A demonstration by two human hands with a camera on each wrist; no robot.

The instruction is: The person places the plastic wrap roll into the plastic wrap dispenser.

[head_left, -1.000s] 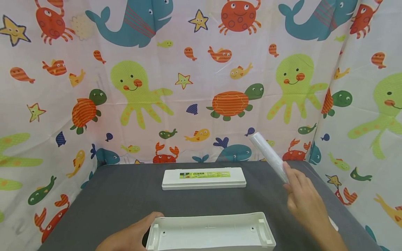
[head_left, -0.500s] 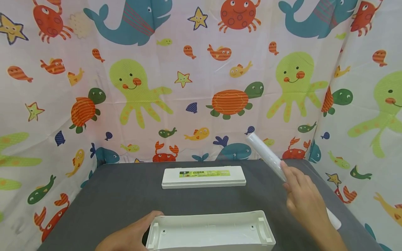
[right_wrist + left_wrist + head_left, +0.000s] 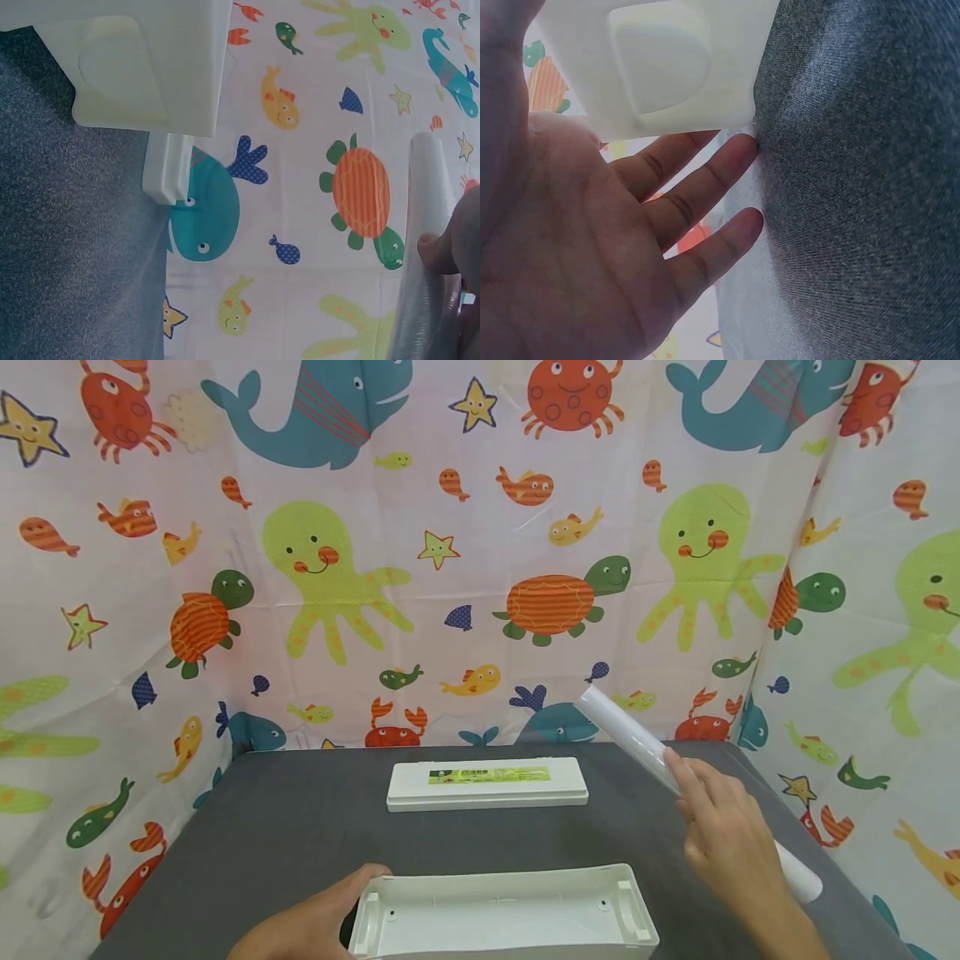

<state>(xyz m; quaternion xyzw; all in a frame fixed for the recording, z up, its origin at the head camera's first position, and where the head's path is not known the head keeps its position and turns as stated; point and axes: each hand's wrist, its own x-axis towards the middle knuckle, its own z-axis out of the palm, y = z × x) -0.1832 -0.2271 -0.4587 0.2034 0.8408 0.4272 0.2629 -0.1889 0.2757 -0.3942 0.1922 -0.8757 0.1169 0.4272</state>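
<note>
A roll of clear cling film (image 3: 626, 727) is gripped around its middle by my right hand (image 3: 731, 839). It slants up to the left, its lower end (image 3: 798, 877) showing beyond the wrist. In the right wrist view, the thumb lies along the film roll (image 3: 429, 180). At the near edge of view sits a long white plastic box (image 3: 498, 906), hollow side facing me. My left hand (image 3: 315, 914) holds its left end, a digit over the upper corner. The left wrist view shows several fingers spread loosely beside the box end (image 3: 660, 64); the thumb's contact is hard to make out.
Farther back on the grey cloth (image 3: 315, 827) lies a long white lid-like case (image 3: 487, 797) with a green and yellow label (image 3: 489, 777). A curtain (image 3: 450, 635) printed with sea animals encloses the back and both sides.
The roll's upper end has swung left and down, and its lower end has emerged at the right of my wrist. My right hand shifted slightly left. The left hand and box stay put.
</note>
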